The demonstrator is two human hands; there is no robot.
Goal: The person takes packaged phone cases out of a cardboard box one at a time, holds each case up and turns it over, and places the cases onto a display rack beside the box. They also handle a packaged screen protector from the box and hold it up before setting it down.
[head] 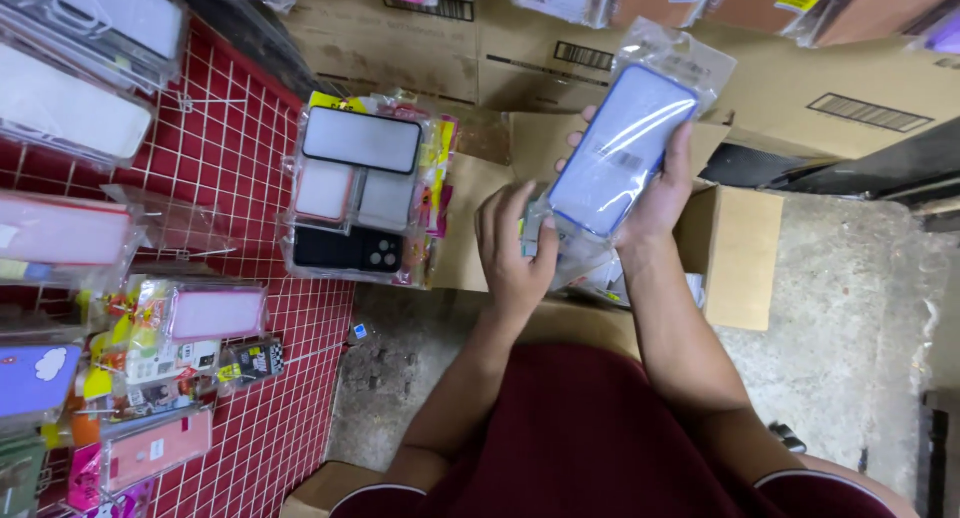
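Maroon shorts [590,448] up close. Right hand [655,203] gripping a bagged blue-rimmed phone case [620,148], fingers wrapped round its edges. Left hand [515,253] down in the cardboard box [735,253], fingers curled on more packets [580,263].

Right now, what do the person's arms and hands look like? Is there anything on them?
Both arms are bare from above the elbow down: no sleeves over the forearms, no gloves, no watch or bracelet. The left hand and right hand show no rings on the fingers. The dark red shorts have a thin white edge.
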